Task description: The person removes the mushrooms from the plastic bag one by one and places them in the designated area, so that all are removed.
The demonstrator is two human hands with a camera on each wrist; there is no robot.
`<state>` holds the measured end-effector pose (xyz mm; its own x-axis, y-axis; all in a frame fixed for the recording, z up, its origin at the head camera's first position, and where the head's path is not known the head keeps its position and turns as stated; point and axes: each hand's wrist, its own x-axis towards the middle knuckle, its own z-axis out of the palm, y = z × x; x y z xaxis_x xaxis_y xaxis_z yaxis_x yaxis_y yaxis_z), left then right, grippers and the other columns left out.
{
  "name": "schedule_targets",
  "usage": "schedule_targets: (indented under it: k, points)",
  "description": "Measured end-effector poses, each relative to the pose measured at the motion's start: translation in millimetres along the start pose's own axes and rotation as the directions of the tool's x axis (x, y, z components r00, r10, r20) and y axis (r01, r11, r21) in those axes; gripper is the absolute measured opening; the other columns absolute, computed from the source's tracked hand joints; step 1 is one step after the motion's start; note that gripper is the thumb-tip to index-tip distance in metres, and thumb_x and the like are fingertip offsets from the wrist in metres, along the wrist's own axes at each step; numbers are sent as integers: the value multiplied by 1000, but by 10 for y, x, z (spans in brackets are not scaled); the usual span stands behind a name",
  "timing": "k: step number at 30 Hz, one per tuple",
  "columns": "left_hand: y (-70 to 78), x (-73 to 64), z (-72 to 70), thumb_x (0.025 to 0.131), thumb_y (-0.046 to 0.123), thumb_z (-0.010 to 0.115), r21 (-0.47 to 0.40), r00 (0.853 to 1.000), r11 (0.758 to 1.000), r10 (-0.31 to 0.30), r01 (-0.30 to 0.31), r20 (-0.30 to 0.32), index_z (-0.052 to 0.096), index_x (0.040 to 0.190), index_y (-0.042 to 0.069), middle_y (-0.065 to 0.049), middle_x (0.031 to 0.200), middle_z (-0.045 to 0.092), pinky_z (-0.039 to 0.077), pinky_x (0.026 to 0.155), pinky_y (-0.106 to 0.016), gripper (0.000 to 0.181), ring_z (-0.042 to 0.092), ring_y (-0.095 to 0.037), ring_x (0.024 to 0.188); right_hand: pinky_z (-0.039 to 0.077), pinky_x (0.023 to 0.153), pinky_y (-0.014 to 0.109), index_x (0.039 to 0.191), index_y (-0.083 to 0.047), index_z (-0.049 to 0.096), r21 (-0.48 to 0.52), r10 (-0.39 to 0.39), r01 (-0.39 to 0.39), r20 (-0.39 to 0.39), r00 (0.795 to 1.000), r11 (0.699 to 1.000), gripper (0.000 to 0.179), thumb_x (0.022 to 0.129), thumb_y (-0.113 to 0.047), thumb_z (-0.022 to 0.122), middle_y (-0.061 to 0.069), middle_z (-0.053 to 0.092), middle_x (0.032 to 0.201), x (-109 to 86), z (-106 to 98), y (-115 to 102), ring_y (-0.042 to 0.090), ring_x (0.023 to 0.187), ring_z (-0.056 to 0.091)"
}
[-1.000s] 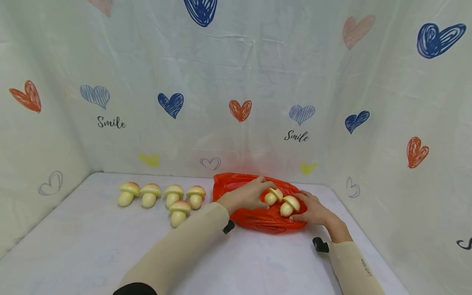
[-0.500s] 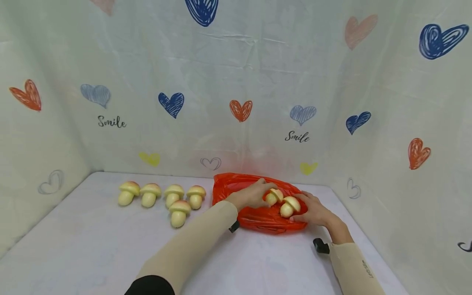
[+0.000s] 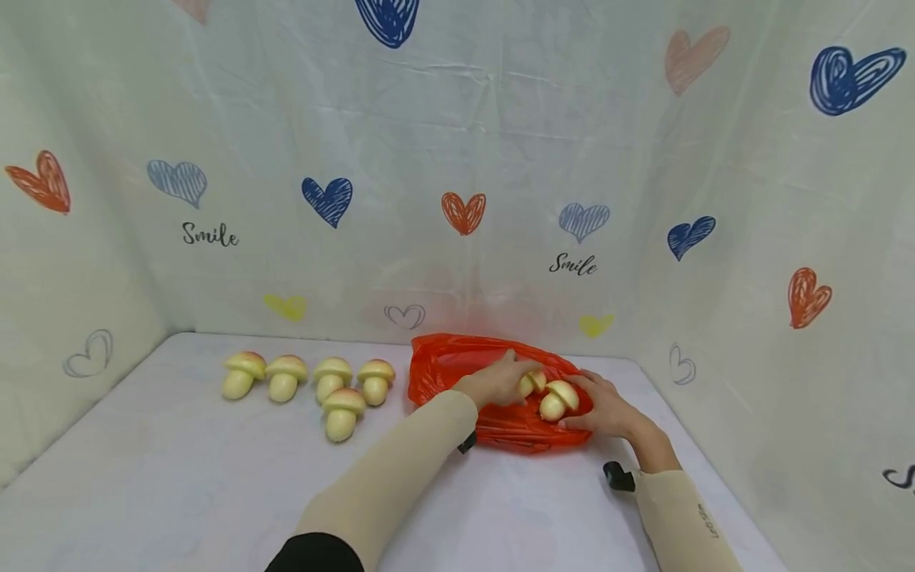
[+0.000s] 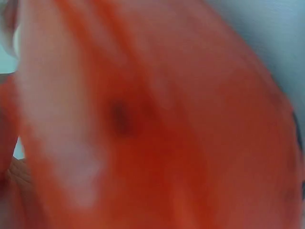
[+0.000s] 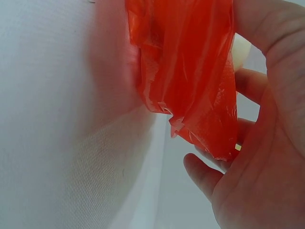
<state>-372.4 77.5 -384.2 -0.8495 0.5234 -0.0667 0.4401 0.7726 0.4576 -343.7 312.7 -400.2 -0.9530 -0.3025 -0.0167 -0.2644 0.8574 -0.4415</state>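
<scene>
A red plastic bag (image 3: pixel 457 361) lies spread on the table, with two cream toy mushrooms on it. My left hand (image 3: pixel 496 383) reaches over the bag and grips the left mushroom (image 3: pixel 532 382), its fingers covering part of the cap. The right mushroom (image 3: pixel 559 400) sits beside it, by my right hand (image 3: pixel 602 409). That hand holds the bag's right side; in the right wrist view the red plastic (image 5: pixel 190 71) passes between thumb and fingers. Blurred red plastic (image 4: pixel 167 124) fills most of the left wrist view and hides the left hand's fingertips.
Several more toy mushrooms stand on the left of the white table (image 3: pixel 179 477), one of them (image 3: pixel 343 414) in front of the others. A pale curtain (image 3: pixel 400 119) with printed hearts closes off the back and sides.
My left hand has slid right, further over the bag, and now covers more of the left mushroom. My right hand keeps its place at the bag's right side.
</scene>
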Motion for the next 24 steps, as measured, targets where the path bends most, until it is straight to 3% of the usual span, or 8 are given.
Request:
schedule_targets:
  k: [6,14,24]
  points:
    - [-9,10,91,89,22,69,8,999,999,-49,49,-4,36,143,46,-10,153,22,47,91,-48,68,45,-24,124,31,96,69,142,-9,42,10,-4,4,0,1000,1000,86,73,-43,79,24,22,150,-19,27,-5,46,133,22]
    - [32,60,91,89,20,68,55,1000,998,-15,16,-20,43,136,40,-5,134,38,50,79,-37,57,52,-16,99,32,96,68,142,-9,41,8,-9,9,-4,1000,1000,86,73,-44,78,24,21,150,0,2,-1,45,133,22]
    - [50,32,79,89,11,66,54,999,998,16,-14,-35,46,132,32,-6,126,39,48,70,-26,52,52,-15,88,31,97,69,142,-10,41,13,-11,11,-1,1000,1000,86,73,-44,79,24,21,151,-6,-29,8,46,133,21]
